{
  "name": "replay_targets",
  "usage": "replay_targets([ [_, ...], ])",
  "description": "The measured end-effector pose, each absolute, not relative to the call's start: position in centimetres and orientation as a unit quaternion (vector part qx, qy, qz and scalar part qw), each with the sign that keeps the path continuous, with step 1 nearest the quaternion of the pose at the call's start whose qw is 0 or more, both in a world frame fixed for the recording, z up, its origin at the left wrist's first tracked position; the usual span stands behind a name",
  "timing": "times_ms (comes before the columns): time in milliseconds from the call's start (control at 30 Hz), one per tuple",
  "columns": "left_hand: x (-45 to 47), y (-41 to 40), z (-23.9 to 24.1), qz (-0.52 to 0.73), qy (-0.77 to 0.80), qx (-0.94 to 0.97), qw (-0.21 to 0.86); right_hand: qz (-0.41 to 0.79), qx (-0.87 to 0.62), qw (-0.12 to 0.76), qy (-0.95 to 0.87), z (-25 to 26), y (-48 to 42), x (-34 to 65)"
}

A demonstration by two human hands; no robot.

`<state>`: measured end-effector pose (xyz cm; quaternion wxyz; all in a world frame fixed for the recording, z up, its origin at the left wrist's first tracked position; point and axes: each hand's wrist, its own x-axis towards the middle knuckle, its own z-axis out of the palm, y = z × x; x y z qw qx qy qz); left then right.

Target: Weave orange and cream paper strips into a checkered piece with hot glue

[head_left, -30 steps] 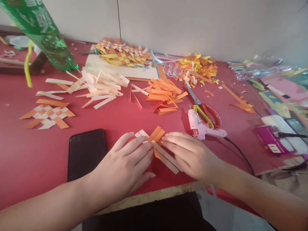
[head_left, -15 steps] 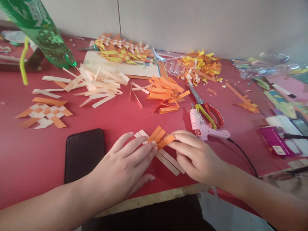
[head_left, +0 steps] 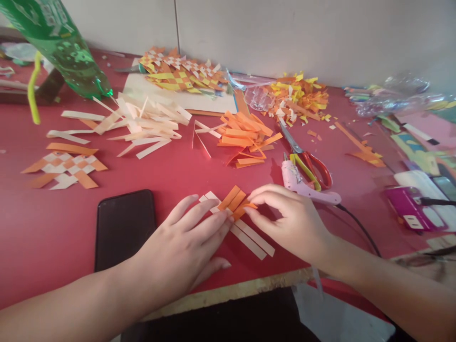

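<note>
In front of me, white paper strips and orange paper strips cross each other in a small weave on the table. My left hand lies over its left side, fingers stretched out, the fingertips pressing the strips down. On the other side my right hand pinches the raised end of one orange strip between thumb and fingers. Left of my left hand lies a black phone. A woven orange and white paper fish rests farther left.
Beyond my hands are heaps of white strips and orange strips. Scissors and a pink glue gun with a cord sit at right. A tilted green bottle stands back left. Several woven fish and scraps lie behind.
My right hand has shifted slightly up and left, its thumb closing onto the orange strip, whose end is now bent and lifted. My left hand stays in place.
</note>
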<state>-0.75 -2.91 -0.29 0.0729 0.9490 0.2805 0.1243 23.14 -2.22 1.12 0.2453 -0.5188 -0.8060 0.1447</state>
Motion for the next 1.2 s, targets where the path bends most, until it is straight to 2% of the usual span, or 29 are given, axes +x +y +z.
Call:
replay_targets([
  [700, -0.62, -2.81, -0.25, 0.121, 0.279, 0.951, 0.055, 0.136, -0.511, 0.227, -0.818, 0.83, -2.02, 22.81],
  [967, -0.42, -2.80, -0.04, 0.118, 0.276, 0.952, 0.059, -0.027, -0.428, 0.229, -0.874, 1.42, -2.08, 23.16],
  [1100, -0.42, -2.66, -0.05, 0.129, 0.274, 0.951, 0.058, 0.049, -0.339, 0.203, -0.917, 1.71, -2.13, 23.43],
  [1200, -0.46, -2.70, -0.12, 0.136, 0.273, 0.951, 0.058, 0.055, -0.328, 0.182, -0.925, 1.66, -2.09, 23.48],
])
